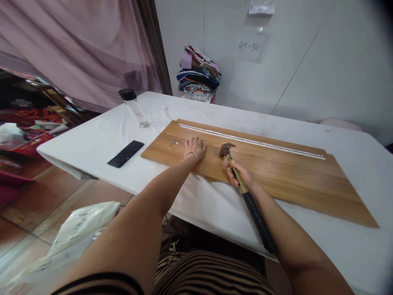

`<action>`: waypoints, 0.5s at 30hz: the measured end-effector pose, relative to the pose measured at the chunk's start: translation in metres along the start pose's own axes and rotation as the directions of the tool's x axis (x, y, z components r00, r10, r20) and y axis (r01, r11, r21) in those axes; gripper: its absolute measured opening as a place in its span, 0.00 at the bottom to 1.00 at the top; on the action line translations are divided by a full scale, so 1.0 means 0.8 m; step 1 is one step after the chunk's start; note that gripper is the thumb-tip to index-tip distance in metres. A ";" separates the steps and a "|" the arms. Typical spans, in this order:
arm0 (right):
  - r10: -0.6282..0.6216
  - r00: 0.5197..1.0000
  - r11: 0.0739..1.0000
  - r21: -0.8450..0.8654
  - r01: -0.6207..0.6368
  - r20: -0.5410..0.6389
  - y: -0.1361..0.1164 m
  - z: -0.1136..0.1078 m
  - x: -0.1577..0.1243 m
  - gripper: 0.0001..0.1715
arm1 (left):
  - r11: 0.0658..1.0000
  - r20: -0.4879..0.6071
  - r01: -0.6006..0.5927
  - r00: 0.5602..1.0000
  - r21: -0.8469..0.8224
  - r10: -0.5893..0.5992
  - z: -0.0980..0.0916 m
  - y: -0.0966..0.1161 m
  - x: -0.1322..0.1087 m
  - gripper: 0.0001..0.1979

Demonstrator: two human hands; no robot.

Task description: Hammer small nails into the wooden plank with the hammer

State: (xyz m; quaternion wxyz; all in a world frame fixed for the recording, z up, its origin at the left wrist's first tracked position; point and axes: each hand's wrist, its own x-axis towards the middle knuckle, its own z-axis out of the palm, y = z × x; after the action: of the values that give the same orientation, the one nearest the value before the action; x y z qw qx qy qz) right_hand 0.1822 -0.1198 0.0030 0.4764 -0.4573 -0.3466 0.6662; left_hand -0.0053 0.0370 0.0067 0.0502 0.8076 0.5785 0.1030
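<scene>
My right hand (238, 173) is wrapped round the shaft of a claw hammer (242, 186), close below its rusty head. The hammer's black grip points back toward me, and its head is over the wooden board (291, 180) near a few small dark marks. My left hand (195, 148) lies flat on the board with its fingers spread, left of the hammer head. Several small nails (175, 142) lie on the board just left of that hand. A white measuring tape (251, 141) runs along the board's far edge.
A black phone (125, 153) lies on the white-covered table (92, 143), left of the board. Behind it stands a clear bottle (135, 108) with a black lid. Folded clothes (199, 78) are stacked beyond the far edge. A plastic bag (76, 233) is at the lower left.
</scene>
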 end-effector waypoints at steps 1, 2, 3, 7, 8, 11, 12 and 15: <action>-0.005 1.000 1.000 0.002 0.005 -0.003 0.000 0.000 0.000 0.22 | 1.000 0.000 0.000 1.000 -0.002 0.000 0.000 0.000 0.000 0.20; -0.012 1.000 1.000 0.005 0.012 -0.008 0.000 0.000 0.000 0.22 | 1.000 0.002 0.000 1.000 -0.003 0.000 -0.001 0.000 0.000 0.20; -0.019 1.000 1.000 0.010 0.019 -0.012 0.000 0.001 0.000 0.22 | 1.000 0.004 0.000 1.000 -0.003 0.000 -0.001 0.000 0.000 0.20; -0.011 1.000 1.000 0.015 0.011 -0.001 0.000 0.000 0.000 0.22 | 1.000 0.004 -0.003 1.000 -0.006 0.003 0.000 -0.001 0.000 0.20; -0.004 1.000 1.000 0.011 0.004 0.003 0.000 0.000 0.000 0.22 | 1.000 0.001 -0.003 1.000 -0.009 0.003 0.001 -0.001 0.001 0.20; 0.002 1.000 1.000 0.006 -0.002 0.000 0.001 0.000 0.001 0.22 | 1.000 -0.002 -0.001 1.000 -0.014 0.001 0.002 -0.002 0.001 0.20; -0.003 1.000 1.000 0.009 0.003 -0.006 0.001 0.000 0.001 0.22 | 1.000 -0.002 -0.001 1.000 -0.015 0.001 0.002 -0.002 0.001 0.20; -0.016 1.000 1.000 0.014 0.017 -0.015 0.003 0.000 0.001 0.21 | 1.000 -0.001 -0.001 1.000 -0.011 0.001 0.001 -0.001 0.000 0.19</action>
State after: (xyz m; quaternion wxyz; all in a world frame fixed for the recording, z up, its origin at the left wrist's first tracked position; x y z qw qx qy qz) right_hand 0.1813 -0.1199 0.0011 0.4877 -0.4561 -0.3420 0.6612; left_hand -0.0061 0.0375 0.0055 0.0543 0.8076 0.5774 0.1067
